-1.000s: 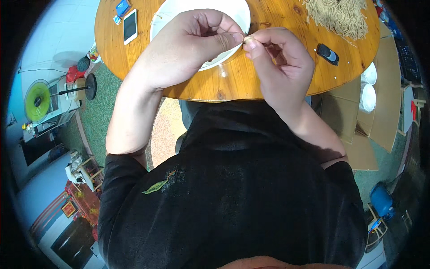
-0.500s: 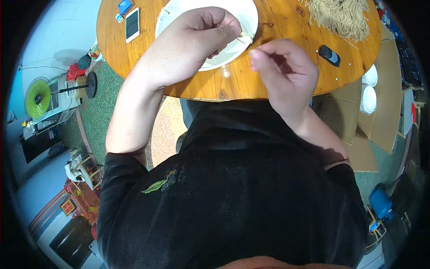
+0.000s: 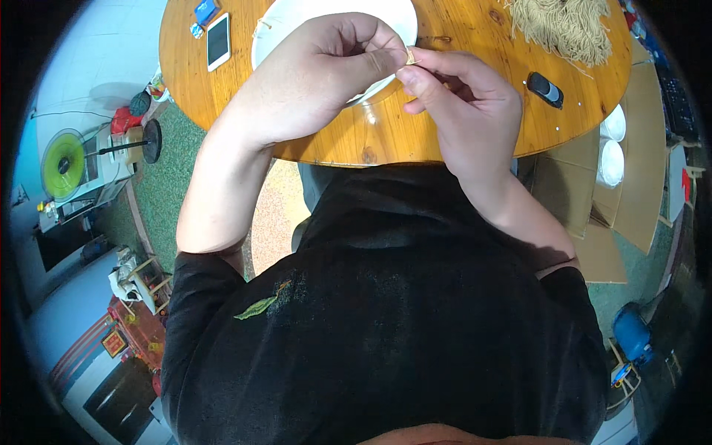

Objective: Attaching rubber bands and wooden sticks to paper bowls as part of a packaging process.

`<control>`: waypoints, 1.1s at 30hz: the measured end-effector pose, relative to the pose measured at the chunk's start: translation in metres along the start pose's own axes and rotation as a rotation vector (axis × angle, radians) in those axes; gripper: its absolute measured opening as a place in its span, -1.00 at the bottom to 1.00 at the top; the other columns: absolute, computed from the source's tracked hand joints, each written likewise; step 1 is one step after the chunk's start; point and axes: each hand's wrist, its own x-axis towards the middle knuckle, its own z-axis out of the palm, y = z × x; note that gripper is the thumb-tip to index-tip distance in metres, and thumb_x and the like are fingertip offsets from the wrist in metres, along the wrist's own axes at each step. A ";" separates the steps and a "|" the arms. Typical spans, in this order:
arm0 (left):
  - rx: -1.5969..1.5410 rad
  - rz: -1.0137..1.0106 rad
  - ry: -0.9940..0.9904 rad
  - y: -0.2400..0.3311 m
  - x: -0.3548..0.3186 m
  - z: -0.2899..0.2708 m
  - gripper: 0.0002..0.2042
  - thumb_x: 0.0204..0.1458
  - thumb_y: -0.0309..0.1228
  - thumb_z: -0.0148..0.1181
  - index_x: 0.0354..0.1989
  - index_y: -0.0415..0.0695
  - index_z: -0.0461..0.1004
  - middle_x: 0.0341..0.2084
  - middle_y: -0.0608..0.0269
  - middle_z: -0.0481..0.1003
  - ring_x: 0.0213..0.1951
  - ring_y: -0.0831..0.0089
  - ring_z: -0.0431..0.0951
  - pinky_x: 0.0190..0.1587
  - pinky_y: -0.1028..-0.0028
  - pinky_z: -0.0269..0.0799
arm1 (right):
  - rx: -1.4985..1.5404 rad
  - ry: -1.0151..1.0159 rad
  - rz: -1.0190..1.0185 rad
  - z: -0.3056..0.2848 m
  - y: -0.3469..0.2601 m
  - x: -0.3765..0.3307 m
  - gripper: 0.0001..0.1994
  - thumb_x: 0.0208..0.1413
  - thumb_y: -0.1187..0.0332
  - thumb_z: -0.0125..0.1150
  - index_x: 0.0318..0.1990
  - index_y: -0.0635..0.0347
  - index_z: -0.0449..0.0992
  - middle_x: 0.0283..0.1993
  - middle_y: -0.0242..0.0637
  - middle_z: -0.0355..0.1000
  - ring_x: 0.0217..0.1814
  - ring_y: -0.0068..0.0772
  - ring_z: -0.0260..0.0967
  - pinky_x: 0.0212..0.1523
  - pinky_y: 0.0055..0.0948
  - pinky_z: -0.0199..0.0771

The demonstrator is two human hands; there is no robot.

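My left hand [image 3: 326,74] is closed above the white bowl [image 3: 261,52], pinching a small pale piece of cord [image 3: 410,58] between thumb and forefinger. From the other side my right hand [image 3: 478,107] has its thumb and forefinger at the same piece, its fingers curled and closed. The cord looks knotted or looped, but the fingertips cover most of it. Part of the bowl is hidden behind my left hand, and thin pale strands hang at its left rim. A bundle of beige cords [image 3: 564,33] lies at the far right of the table.
The round wooden table [image 3: 356,152] spans the front. On it lie a white phone [image 3: 219,42], a small blue packet [image 3: 206,10] and a black oval gadget [image 3: 545,90]. Cardboard [image 3: 639,163] stands at the right; a fan [image 3: 64,165] stands at the left.
My right hand has moved up and left, and its fingertips now meet the cord at my left fingertips. The bowl has shifted slightly left.
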 end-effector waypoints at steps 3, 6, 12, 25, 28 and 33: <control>-0.015 -0.007 -0.016 -0.002 0.000 -0.001 -0.84 0.35 -0.40 0.17 -0.04 -0.20 0.57 -0.31 0.49 0.54 -0.31 0.75 0.42 -0.27 0.66 0.29 | 0.205 -0.014 0.135 0.000 0.000 0.001 -0.84 0.18 0.53 0.42 -0.10 0.33 0.68 -0.23 -0.29 0.63 -0.23 -0.65 0.56 -0.26 -0.63 0.67; -0.041 0.012 -0.009 -0.001 -0.001 0.000 -0.85 0.34 -0.41 0.18 -0.05 -0.20 0.57 -0.29 0.48 0.55 -0.29 0.74 0.44 -0.25 0.66 0.30 | 0.265 -0.016 0.159 0.000 0.003 0.001 -0.85 0.21 0.50 0.39 -0.10 0.34 0.67 -0.23 -0.29 0.62 -0.22 -0.63 0.58 -0.28 -0.59 0.72; -0.021 0.023 0.047 -0.002 -0.002 0.001 -0.86 0.33 -0.41 0.20 -0.08 -0.19 0.58 -0.27 0.47 0.57 -0.23 0.73 0.49 -0.19 0.67 0.35 | 0.339 -0.004 0.148 0.000 0.005 0.001 -0.85 0.29 0.43 0.33 -0.10 0.34 0.62 -0.23 -0.27 0.62 -0.21 -0.55 0.61 -0.25 -0.55 0.72; 0.448 -0.004 0.286 0.007 -0.006 0.015 -0.84 0.32 -0.41 0.21 -0.13 -0.27 0.55 -0.39 0.25 0.56 -0.33 0.62 0.55 -0.27 0.52 0.46 | 0.360 -0.159 -0.066 -0.009 0.019 -0.004 -0.80 0.45 0.35 0.09 0.01 0.33 0.47 -0.01 -0.15 0.57 -0.13 -0.54 0.55 -0.15 -0.53 0.67; 0.652 0.031 0.331 0.011 -0.003 0.018 -0.86 0.28 -0.43 0.24 -0.15 -0.27 0.56 -0.44 0.16 0.54 -0.40 0.54 0.56 -0.32 0.46 0.45 | 0.343 -0.159 -0.110 -0.009 0.018 -0.003 -0.81 0.45 0.35 0.09 -0.01 0.33 0.48 -0.05 -0.18 0.60 -0.20 -0.61 0.55 -0.18 -0.60 0.63; 0.692 0.082 0.337 0.007 -0.003 0.017 -0.88 0.23 -0.45 0.27 -0.15 -0.24 0.57 -0.46 0.11 0.54 -0.44 0.39 0.56 -0.33 0.44 0.45 | 0.353 -0.168 -0.044 -0.017 0.016 0.002 -0.84 0.45 0.39 0.10 -0.04 0.32 0.49 -0.08 -0.17 0.63 -0.23 -0.61 0.55 -0.20 -0.63 0.61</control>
